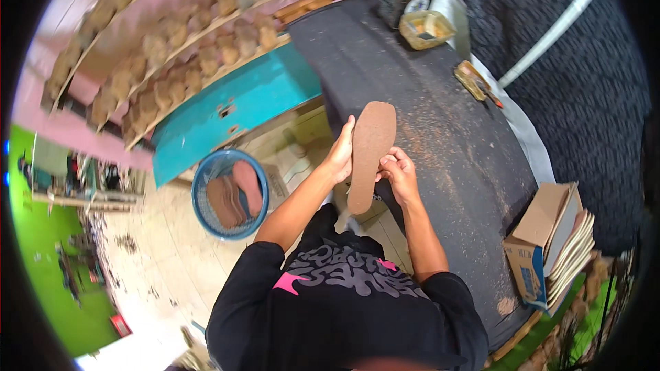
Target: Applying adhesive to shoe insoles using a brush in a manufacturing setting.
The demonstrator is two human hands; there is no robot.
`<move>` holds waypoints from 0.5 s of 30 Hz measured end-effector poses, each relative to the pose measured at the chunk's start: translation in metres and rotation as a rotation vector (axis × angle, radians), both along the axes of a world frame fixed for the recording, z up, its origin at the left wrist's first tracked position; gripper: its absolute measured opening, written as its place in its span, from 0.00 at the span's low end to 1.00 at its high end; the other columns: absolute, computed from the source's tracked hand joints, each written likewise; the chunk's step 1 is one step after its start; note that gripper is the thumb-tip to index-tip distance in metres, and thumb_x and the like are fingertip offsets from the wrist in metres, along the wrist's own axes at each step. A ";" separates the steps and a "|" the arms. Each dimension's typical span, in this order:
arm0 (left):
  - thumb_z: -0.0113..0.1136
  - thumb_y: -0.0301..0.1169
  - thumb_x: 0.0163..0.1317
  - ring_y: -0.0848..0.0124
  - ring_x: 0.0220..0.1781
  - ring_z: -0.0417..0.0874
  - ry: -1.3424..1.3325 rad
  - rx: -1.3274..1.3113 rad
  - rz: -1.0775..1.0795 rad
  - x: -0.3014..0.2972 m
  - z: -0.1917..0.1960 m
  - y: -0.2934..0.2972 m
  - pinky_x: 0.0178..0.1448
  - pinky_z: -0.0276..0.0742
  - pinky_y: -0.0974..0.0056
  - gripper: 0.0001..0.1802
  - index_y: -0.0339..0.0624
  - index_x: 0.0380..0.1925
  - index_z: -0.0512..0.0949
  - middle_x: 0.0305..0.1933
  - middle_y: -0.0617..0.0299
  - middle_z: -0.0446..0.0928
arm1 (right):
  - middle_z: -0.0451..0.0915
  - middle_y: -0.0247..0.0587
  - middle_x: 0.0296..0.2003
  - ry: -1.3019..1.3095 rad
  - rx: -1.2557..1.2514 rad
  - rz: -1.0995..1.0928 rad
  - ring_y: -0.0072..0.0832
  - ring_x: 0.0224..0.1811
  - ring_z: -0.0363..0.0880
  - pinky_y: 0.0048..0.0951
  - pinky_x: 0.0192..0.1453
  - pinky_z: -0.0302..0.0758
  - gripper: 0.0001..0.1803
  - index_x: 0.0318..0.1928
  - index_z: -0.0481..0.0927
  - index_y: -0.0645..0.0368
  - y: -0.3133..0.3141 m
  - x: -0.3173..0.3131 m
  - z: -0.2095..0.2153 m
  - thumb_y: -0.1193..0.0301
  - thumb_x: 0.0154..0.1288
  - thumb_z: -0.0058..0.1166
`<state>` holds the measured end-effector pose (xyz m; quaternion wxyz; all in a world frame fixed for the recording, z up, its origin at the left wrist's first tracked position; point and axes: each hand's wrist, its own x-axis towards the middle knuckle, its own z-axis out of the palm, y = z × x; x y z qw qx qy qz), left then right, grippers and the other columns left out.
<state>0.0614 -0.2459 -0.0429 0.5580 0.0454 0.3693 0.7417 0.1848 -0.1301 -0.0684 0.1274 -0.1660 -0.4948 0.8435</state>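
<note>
Near the tabletop's left edge, the brown insole points lengthwise away from the body, its left side held in the left hand's grip, the right hand curled at its opposite edge, whether pinching I cannot tell.

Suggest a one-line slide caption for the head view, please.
Left hand holds a brown sole, right hand at its edge, beside a dark-draped table; more soles lie in a blue basket.
</note>
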 end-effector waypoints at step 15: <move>0.53 0.32 0.65 0.69 0.48 0.77 0.276 -0.225 0.418 0.027 -0.027 -0.280 0.53 0.72 0.61 0.28 0.47 0.64 0.59 0.48 0.58 0.74 | 0.75 0.33 0.26 -0.042 0.062 0.453 0.21 0.24 0.76 0.23 0.27 0.76 0.06 0.39 0.69 0.59 -0.200 -0.064 -0.032 0.74 0.63 0.50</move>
